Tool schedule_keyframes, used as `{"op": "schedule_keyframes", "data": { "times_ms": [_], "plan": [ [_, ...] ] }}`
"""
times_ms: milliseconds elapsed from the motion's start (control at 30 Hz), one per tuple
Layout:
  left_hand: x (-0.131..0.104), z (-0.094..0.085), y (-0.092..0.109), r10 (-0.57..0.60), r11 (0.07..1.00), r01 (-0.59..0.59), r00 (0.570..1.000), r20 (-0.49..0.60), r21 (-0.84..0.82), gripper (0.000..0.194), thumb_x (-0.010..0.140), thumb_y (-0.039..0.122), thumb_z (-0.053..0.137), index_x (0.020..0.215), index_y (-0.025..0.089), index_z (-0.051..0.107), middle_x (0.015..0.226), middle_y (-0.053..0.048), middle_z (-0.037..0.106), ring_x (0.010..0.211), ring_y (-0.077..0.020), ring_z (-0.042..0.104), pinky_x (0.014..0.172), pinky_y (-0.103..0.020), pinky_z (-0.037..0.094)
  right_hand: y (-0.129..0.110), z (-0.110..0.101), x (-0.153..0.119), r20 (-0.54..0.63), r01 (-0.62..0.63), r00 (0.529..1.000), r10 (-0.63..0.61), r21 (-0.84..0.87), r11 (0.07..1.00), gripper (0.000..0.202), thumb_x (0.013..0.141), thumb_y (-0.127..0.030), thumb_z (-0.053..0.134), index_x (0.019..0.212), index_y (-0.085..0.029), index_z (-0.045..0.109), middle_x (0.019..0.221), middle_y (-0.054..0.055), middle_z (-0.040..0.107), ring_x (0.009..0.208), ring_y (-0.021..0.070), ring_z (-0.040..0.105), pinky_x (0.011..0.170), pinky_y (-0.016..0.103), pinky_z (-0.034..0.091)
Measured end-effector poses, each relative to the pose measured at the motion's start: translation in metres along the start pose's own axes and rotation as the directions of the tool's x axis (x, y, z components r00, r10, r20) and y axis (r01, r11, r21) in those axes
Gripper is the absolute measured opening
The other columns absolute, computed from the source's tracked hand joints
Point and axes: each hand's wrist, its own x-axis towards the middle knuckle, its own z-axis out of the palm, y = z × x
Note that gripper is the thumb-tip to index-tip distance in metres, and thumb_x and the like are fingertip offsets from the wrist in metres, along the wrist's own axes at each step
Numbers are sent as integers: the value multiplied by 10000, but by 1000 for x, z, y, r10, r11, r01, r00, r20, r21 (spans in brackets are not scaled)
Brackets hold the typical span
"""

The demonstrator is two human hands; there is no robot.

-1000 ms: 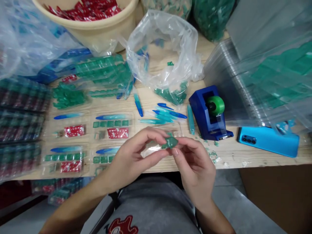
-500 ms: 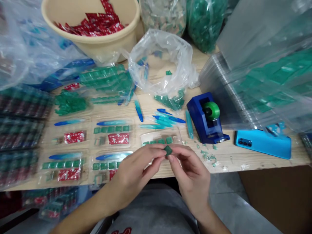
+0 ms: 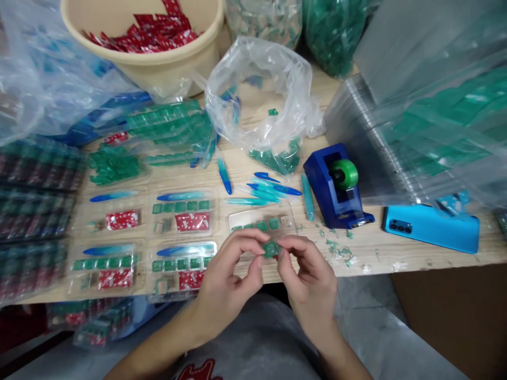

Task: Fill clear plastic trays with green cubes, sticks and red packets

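In front of my body, a small translucent green square piece (image 3: 271,249) is held up between my two hands. My left hand (image 3: 232,279) pinches its left edge with thumb and forefinger. From the other side, my right hand (image 3: 307,282) grips it with thumb and forefinger tips. Just beyond the fingers lies a clear plastic tray (image 3: 283,211) with a row of green squares in it, its near part hidden by my hands. Several blue-green pen-shaped pieces (image 3: 273,187) are heaped behind that tray.
Filled trays (image 3: 180,191) stand on the left, beside stacked packs (image 3: 34,211). A cream tub (image 3: 186,63) of red sachets and an open plastic bag (image 3: 224,79) are behind. A blue tape dispenser (image 3: 322,184), green scraps (image 3: 336,250) and a blue phone (image 3: 435,229) occupy the right.
My left thumb and forefinger have spread a little apart at the green piece, which has tilted flatter. The view has shifted slightly.
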Motion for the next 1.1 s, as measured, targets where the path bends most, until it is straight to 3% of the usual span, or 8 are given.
{"op": "schedule_keyframes", "data": {
  "times_ms": [100, 233, 367, 533, 633, 700, 867, 1100],
  "plan": [
    [-6, -2, -4, -75, 990, 86, 992, 104, -110, 172, 872, 57, 485, 927, 217, 511, 1111, -50, 626, 1062, -139, 611, 895, -285, 524, 4, -3, -5, 42, -20, 999, 21, -37, 999, 157, 847, -100, 523, 904, -226, 598, 796, -23, 646, 720, 108, 632, 677, 223, 519],
    [-6, -4, -12, -85, 996, 90, 977, 194, -18, 141, 889, 76, 481, 908, 213, 507, 1051, -44, 650, 1001, -130, 644, 822, -238, 543, 19, -11, -17, 120, -108, 986, 118, -88, 990, 112, 876, -166, 522, 922, -203, 617, 769, -5, 658, 672, 117, 636, 633, 218, 516],
    [18, 4, -27, 166, 919, -228, 964, 209, 321, 120, 890, 64, 495, 938, 170, 521, 1025, -89, 635, 984, -166, 641, 799, -265, 551, 37, -25, -28, 46, -176, 982, 186, -164, 971, 181, 894, -221, 520, 1034, -191, 632, 872, 35, 695, 706, 133, 662, 662, 239, 542],
    [49, 26, -44, 468, 515, -654, 756, 458, 554, 111, 900, 58, 453, 905, 88, 560, 1041, -189, 653, 920, -253, 648, 800, -375, 557, 43, -32, -29, 17, -122, 991, 131, -259, 958, 179, 898, -204, 506, 1013, -188, 641, 930, 58, 707, 811, 159, 678, 715, 259, 551],
    [50, 31, -50, 461, 489, -718, 695, 551, 496, 168, 910, 57, 419, 899, 66, 586, 1048, -203, 658, 918, -260, 650, 819, -393, 552, 39, -30, -27, 31, -81, 995, 92, -254, 964, 178, 893, -178, 497, 1003, -189, 637, 911, 54, 711, 791, 157, 681, 707, 253, 554],
    [47, 30, -53, 443, 577, -693, 710, 548, 432, 182, 927, 79, 407, 955, 74, 586, 1059, -184, 658, 975, -256, 638, 847, -406, 548, 38, -28, -26, 30, -77, 996, 87, -241, 967, 181, 892, -177, 495, 1004, -194, 636, 912, 51, 709, 790, 158, 679, 719, 259, 556],
    [51, 27, -56, 276, 823, -441, 862, 425, 358, 166, 940, 185, 472, 1081, 140, 547, 1025, -87, 640, 967, -184, 628, 797, -329, 558, 41, -26, -25, 60, -75, 994, 91, -232, 970, 172, 902, -181, 486, 991, -195, 631, 891, 51, 696, 807, 164, 672, 739, 272, 550],
    [59, 37, -55, 319, 721, -548, 806, 499, 424, 150, 922, 164, 486, 998, 99, 597, 937, -102, 646, 870, -222, 588, 763, -370, 532, 43, -24, -22, 89, -40, 994, 65, -263, 964, 163, 903, -158, 468, 960, -183, 618, 881, 58, 689, 815, 159, 667, 724, 259, 542]
  ]
}}
